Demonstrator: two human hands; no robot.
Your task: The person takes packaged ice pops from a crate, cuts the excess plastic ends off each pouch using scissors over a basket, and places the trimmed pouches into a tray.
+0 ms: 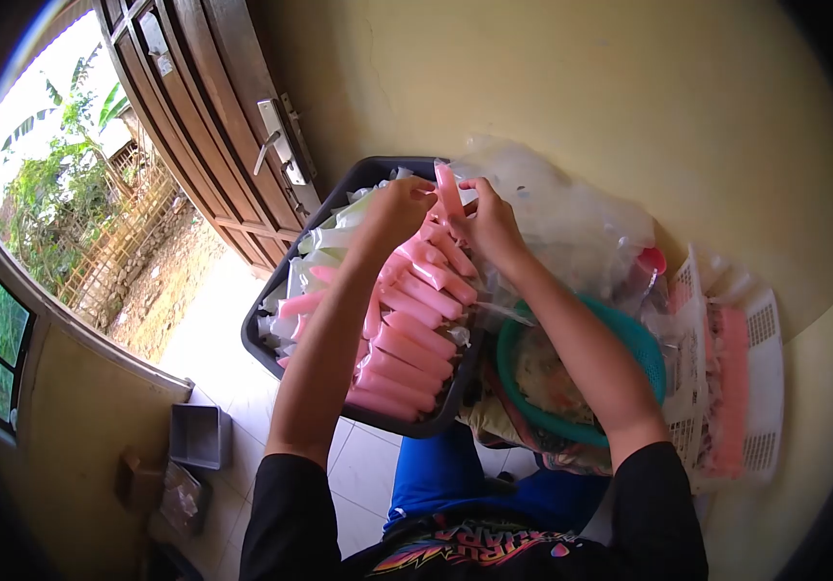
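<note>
My left hand (405,205) and my right hand (492,221) meet over the far end of a dark tub (261,346). Between them stands a pink-filled plastic tube (448,190), roughly upright, its clear tip pointing up. Both sets of fingers are closed on it, the left from its left side, the right from its right. Below lie several more pink tubes (414,341) in overlapping rows on the tub's right half. Pale whitish-green tubes (331,237) fill the left half, partly hidden by my left forearm.
Right of the tub is a teal basket (641,358) holding clear plastic. Clear bags (571,198) pile against the wall beside a pink scoop (651,259). A white crate (765,358) stands far right. An open wooden door (218,116) and a grey bin (200,436) are left.
</note>
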